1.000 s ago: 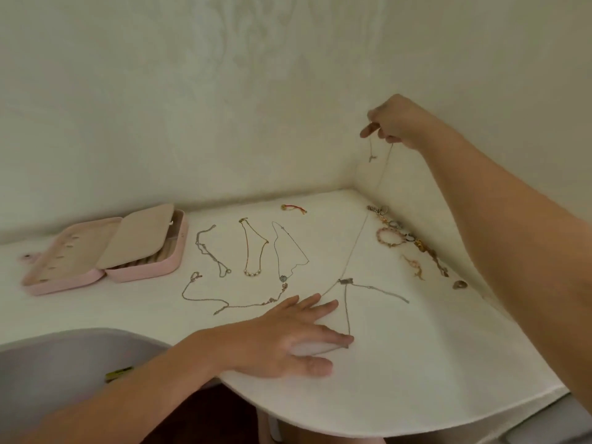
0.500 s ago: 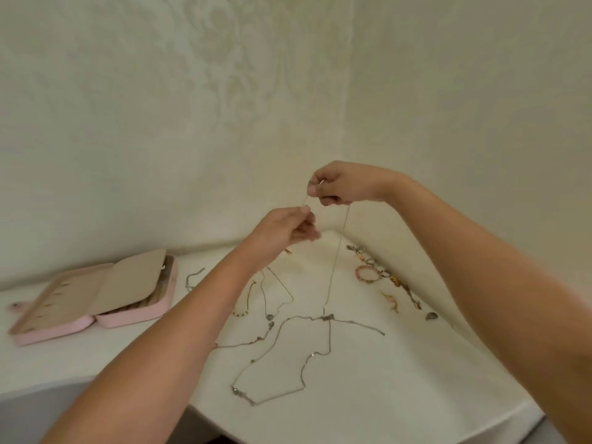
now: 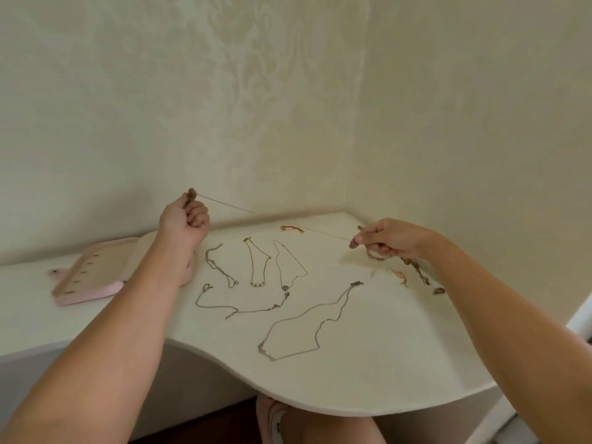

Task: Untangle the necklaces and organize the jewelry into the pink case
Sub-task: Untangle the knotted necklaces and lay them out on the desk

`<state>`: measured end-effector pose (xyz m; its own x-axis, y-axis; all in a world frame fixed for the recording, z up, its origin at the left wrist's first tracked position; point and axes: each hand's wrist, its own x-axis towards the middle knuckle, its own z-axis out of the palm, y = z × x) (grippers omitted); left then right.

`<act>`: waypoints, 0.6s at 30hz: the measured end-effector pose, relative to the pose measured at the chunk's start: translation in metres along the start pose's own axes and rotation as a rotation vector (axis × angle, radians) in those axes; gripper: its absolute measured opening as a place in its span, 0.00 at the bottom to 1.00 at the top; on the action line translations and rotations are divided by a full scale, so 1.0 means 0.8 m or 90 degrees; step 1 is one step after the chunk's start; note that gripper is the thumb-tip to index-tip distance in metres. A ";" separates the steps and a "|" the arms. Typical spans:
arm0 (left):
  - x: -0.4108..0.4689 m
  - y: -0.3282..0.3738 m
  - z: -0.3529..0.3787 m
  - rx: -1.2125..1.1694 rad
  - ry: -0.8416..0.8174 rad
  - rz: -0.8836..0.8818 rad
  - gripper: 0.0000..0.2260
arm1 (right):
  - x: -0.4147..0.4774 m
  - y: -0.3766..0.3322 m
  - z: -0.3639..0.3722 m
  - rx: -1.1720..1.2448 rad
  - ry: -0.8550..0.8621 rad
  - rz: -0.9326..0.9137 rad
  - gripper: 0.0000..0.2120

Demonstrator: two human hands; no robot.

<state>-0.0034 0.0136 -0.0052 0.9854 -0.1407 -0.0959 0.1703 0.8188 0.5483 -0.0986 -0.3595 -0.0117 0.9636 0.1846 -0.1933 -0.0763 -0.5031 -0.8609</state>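
Status: thin chain runs taut through the air between our hands, above the far side of the white table. Our left hand is raised, fingers curled, pinching one end. Our right hand sits lower at the right, thumb and forefinger pinching the other end. Open pink case lies far left, partly behind our left forearm, apart from the chain. We see other necklaces laid flat between the hands, big silver necklace nearest. Bracelets cluster by the right wall.
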 end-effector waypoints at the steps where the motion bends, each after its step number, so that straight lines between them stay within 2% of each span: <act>1: 0.001 0.007 -0.004 -0.009 0.010 0.016 0.15 | 0.000 0.012 0.002 0.012 -0.001 0.011 0.14; 5: 0.004 0.035 -0.011 0.044 0.036 0.050 0.15 | -0.004 0.048 0.003 0.068 0.024 0.049 0.08; 8: -0.001 0.045 -0.002 0.166 0.012 -0.006 0.15 | -0.011 0.053 0.002 0.061 0.022 0.054 0.08; 11: -0.021 0.040 0.027 0.332 -0.047 -0.092 0.12 | -0.020 0.041 0.001 0.007 0.042 0.050 0.13; 15: -0.056 0.014 0.077 0.562 -0.157 -0.171 0.14 | -0.039 0.013 0.005 -0.032 0.101 -0.011 0.06; 18: -0.085 -0.017 0.106 0.578 -0.227 -0.232 0.11 | -0.057 -0.017 0.026 -0.014 0.139 -0.074 0.05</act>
<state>-0.0730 -0.0354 0.0643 0.7920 -0.5731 -0.2106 0.2486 -0.0123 0.9685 -0.1466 -0.3431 -0.0009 0.9983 0.0564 0.0148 0.0414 -0.5072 -0.8609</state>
